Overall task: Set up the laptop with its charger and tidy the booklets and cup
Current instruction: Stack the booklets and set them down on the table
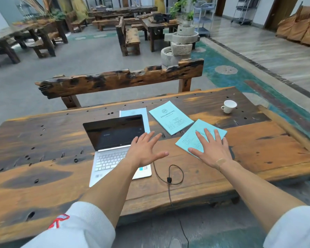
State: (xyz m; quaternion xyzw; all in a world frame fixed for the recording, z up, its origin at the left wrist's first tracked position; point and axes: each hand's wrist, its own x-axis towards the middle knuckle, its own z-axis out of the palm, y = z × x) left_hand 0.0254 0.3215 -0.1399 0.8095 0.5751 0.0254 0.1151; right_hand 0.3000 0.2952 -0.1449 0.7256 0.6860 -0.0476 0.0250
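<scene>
On the table point(43, 176) the laptop point(115, 142) stands open, charger cable point(168, 176) apparently plugged in. Three booklets lie scattered at one o'clock, cup point(229, 106) at two: tidying remains. Left hand point(145, 151) hovers, fingers spread; right hand point(213, 151), fingers spread, lies over the nearest booklet point(191, 138).

A rough wooden bench point(118, 81) is set along the table's point(43, 176) far edge; a stone mill point(182, 43) is seen beyond it.

Rustic wooden benches point(122, 81); grey floor point(89, 56)
</scene>
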